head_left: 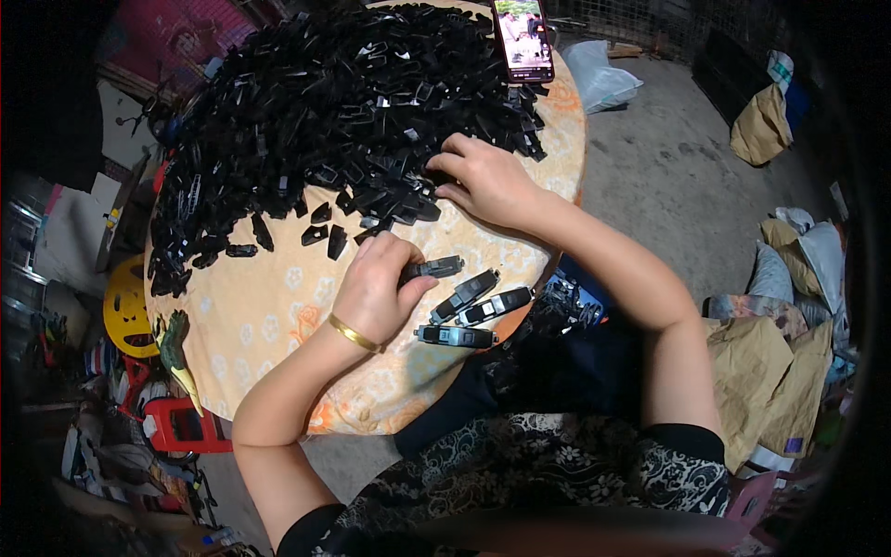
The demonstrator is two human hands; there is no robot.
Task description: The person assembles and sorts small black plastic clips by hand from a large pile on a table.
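Observation:
My left hand (379, 286) is closed on a long black plastic part (440, 268), low over the cloth-covered table. Just in front of its fingertips lie loose black pieces. At the near right edge of a big pile of small black plastic pieces (343, 84), my right hand (487, 181) has its fingers bent in among them. Dark pieces fill the gap between its thumb and index finger, so what it grips cannot be made out. Several similar long black parts (494, 304) lie together by the table's near right edge, right of my left hand.
A lit phone (523, 39) stands at the table's far edge. The round table wears a floral cloth (269, 316). A green-and-yellow handled tool (174, 353) lies at its left edge. Below are a blue container (580, 295) of black pieces, a red stool (181, 425) and brown paper bags (756, 381).

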